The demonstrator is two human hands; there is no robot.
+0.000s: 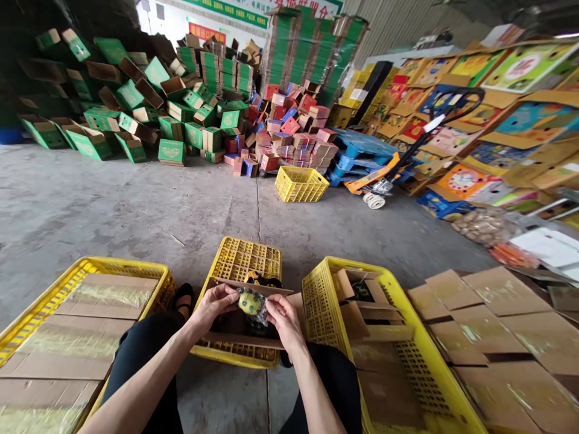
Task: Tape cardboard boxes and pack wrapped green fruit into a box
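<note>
A small clear plastic packet (251, 303), yellow-green with dark spots, is stretched between my two hands. What is inside it I cannot make out. My left hand (216, 305) pinches its left end, and my right hand (284, 316) grips the right end. Directly beneath is an open cardboard box (244, 342) with dark contents, partly hidden by my hands. The box rests on an upturned yellow crate (244, 256). Just behind the box's far edge lies a black and yellow object (263, 279), too small to name.
To the left, a yellow crate (131, 265) holds taped cardboard boxes. A yellow crate (384, 274) with open and closed boxes stands right, beside stacked cartons (488, 331). Farther off are another yellow crate (301, 185), a pallet jack (384, 175), blue pallets (362, 147) and piled green boxes (172, 150).
</note>
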